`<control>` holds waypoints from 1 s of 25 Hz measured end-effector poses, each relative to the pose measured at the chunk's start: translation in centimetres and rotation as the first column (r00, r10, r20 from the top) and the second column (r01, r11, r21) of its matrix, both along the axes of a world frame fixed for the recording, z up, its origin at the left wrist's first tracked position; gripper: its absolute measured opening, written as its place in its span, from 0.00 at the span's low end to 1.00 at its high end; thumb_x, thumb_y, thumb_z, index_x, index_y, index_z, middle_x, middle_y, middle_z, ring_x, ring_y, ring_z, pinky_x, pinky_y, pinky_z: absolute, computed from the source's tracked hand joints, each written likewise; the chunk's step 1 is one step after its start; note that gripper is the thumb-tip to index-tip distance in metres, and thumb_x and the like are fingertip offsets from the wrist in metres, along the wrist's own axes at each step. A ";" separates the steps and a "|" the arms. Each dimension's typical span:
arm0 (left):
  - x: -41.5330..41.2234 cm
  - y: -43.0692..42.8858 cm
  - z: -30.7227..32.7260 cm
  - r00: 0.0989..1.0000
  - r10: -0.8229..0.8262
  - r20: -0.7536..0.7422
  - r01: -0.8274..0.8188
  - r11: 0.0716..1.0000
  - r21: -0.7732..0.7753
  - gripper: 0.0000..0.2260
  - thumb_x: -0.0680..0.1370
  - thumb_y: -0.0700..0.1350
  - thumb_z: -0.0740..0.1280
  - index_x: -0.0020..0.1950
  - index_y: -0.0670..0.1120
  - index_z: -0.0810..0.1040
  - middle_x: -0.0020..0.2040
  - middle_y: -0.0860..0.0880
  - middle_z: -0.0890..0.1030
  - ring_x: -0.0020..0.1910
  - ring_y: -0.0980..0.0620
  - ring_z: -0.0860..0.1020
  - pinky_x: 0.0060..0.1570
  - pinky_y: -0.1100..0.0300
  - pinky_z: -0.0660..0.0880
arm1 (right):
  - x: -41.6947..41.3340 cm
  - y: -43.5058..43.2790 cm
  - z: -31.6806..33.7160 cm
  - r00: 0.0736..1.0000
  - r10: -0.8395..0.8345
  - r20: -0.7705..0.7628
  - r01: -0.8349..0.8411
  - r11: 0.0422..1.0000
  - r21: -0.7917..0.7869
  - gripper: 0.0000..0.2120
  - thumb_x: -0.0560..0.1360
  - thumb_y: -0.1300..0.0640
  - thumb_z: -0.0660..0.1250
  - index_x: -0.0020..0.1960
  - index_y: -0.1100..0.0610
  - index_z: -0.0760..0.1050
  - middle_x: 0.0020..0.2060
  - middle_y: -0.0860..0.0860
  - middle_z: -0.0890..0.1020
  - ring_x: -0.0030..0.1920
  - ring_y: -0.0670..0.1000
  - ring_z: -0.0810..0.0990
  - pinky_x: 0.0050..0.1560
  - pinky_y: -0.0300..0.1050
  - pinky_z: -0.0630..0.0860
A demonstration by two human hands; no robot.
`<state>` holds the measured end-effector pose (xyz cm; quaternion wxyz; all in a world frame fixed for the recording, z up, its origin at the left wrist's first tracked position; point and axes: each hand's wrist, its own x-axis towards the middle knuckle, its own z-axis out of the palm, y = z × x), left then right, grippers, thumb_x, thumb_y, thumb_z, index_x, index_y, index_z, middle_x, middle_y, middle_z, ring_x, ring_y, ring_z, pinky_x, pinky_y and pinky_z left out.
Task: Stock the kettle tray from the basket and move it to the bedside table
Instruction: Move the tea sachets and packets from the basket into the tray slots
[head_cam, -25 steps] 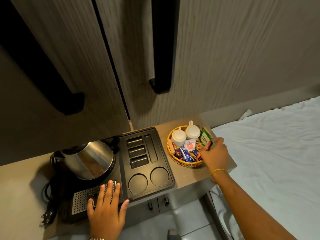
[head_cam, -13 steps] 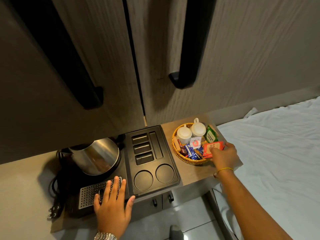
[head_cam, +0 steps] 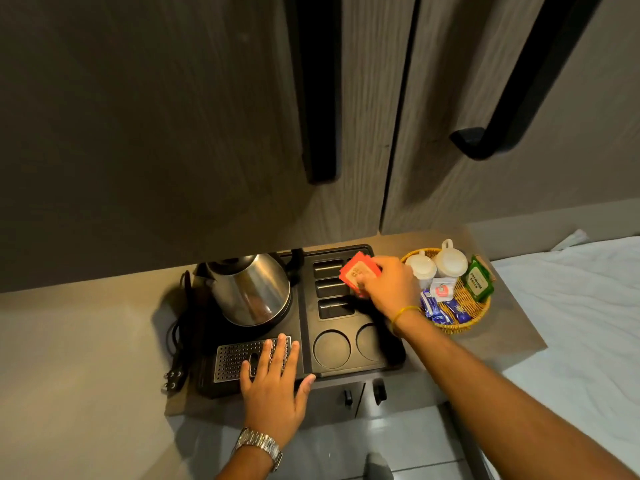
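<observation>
A black kettle tray (head_cam: 308,370) lies on a low wooden table, with a steel kettle (head_cam: 252,289) on its left half and empty slots and two round recesses on its right half. My right hand (head_cam: 388,287) holds red sachets (head_cam: 356,271) over the upper slots. My left hand (head_cam: 273,382) rests flat, fingers spread, on the tray's front edge by the perforated drip grille (head_cam: 232,360). To the right, a round wicker basket (head_cam: 467,310) holds two white cups (head_cam: 448,259), a green sachet (head_cam: 479,282), blue sachets (head_cam: 440,310) and a white sachet (head_cam: 441,289).
Wooden wardrobe doors with long black handles (head_cam: 318,98) stand directly behind the table. A black power cord with plug (head_cam: 175,362) lies left of the tray. A bed with white sheets (head_cam: 581,323) borders the table on the right. Tiled floor shows below.
My right hand lifted the red sachets out of the basket and carried them left over the tray's slots. My left hand stayed on the tray's front edge.
</observation>
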<state>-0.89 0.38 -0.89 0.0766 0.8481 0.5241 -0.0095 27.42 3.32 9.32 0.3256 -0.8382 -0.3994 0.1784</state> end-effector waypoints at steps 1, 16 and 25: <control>0.0 0.0 0.0 1.000 -0.002 0.002 0.002 1.000 0.005 0.30 0.81 0.67 0.51 0.79 0.55 0.67 0.80 0.49 0.68 0.78 0.44 0.68 0.70 0.32 0.66 | -0.2 2.1 0.1 0.994 0.082 0.070 -0.078 0.995 -0.061 0.11 0.73 0.50 0.72 0.53 0.50 0.84 0.45 0.50 0.86 0.47 0.56 0.84 0.41 0.46 0.77; 0.2 0.1 0.3 1.000 -0.007 0.001 0.007 1.000 -0.013 0.30 0.81 0.67 0.51 0.79 0.55 0.66 0.80 0.49 0.68 0.78 0.44 0.68 0.69 0.32 0.69 | -1.3 12.8 -1.8 0.833 0.552 0.031 -0.471 0.738 -0.482 0.18 0.82 0.58 0.62 0.70 0.61 0.74 0.65 0.61 0.80 0.65 0.61 0.79 0.52 0.47 0.70; 0.0 0.2 -0.3 1.000 -0.007 0.002 0.007 1.000 0.004 0.30 0.81 0.67 0.51 0.79 0.55 0.65 0.81 0.49 0.67 0.79 0.43 0.67 0.70 0.32 0.67 | -0.6 11.7 -3.1 0.878 0.474 0.068 -0.411 0.819 -0.400 0.18 0.78 0.55 0.67 0.65 0.61 0.76 0.61 0.64 0.79 0.63 0.64 0.77 0.61 0.54 0.75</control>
